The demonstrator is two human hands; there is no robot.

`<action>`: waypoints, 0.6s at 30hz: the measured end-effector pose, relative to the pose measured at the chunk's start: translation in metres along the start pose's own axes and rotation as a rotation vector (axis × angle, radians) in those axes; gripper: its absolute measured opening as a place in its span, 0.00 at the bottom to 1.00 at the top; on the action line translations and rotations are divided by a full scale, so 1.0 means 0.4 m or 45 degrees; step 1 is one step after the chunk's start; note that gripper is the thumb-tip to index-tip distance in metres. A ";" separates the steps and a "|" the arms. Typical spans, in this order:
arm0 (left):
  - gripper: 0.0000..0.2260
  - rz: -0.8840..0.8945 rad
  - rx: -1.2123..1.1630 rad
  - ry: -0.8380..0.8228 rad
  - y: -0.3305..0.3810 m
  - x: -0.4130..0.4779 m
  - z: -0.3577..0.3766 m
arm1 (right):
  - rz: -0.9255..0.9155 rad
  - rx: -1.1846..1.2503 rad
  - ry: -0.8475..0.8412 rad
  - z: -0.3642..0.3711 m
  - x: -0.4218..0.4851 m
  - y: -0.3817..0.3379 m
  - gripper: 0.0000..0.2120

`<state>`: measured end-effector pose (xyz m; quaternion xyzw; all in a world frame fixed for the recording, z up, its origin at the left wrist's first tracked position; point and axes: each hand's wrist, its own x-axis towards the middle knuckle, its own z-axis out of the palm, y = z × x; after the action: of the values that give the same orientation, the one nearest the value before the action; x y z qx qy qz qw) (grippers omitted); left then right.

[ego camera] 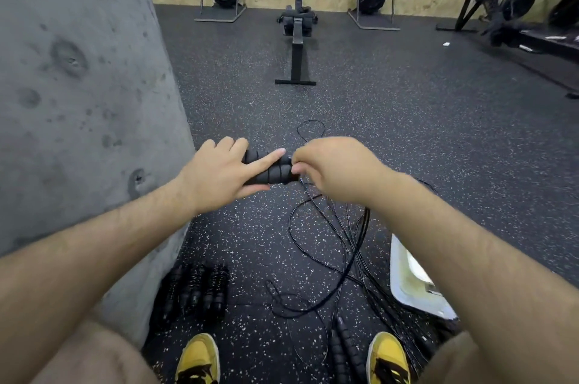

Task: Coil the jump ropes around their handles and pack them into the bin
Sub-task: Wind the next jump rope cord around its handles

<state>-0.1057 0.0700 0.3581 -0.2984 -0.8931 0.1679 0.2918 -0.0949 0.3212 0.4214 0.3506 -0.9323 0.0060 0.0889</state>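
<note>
My left hand [219, 173] grips two black ribbed foam handles [272, 168] held side by side, index finger lying along the top. At their right end my right hand [333, 169] pinches the thin black rope. The rope's cord [329, 236] hangs down and trails in loose loops over the speckled floor. Several coiled ropes [195, 289] lie in a row by the concrete pillar. Another pair of loose handles [341, 346] lies between my shoes. A pale bin [407, 277] shows at the lower right, partly hidden by my right arm.
A grey concrete pillar [78, 101] fills the left. Rowing machines [297, 17] stand along the far plywood wall, more gym gear at the right [513, 7]. My yellow shoes [199, 358] are at the bottom. Tangled cords spread near the bin.
</note>
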 end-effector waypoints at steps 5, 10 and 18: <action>0.31 0.239 -0.215 0.030 0.003 0.010 -0.036 | -0.045 0.299 0.208 0.000 0.007 0.069 0.09; 0.29 0.255 -0.393 0.050 0.010 0.010 -0.066 | -0.005 0.736 0.283 0.052 0.025 0.101 0.07; 0.34 0.181 -0.464 0.089 0.010 0.006 -0.102 | 0.262 1.340 0.187 0.105 0.013 0.033 0.10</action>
<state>-0.0802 0.0800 0.3888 -0.4141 -0.8748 0.0133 0.2511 -0.1142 0.3248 0.3815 0.2534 -0.8242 0.5052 -0.0349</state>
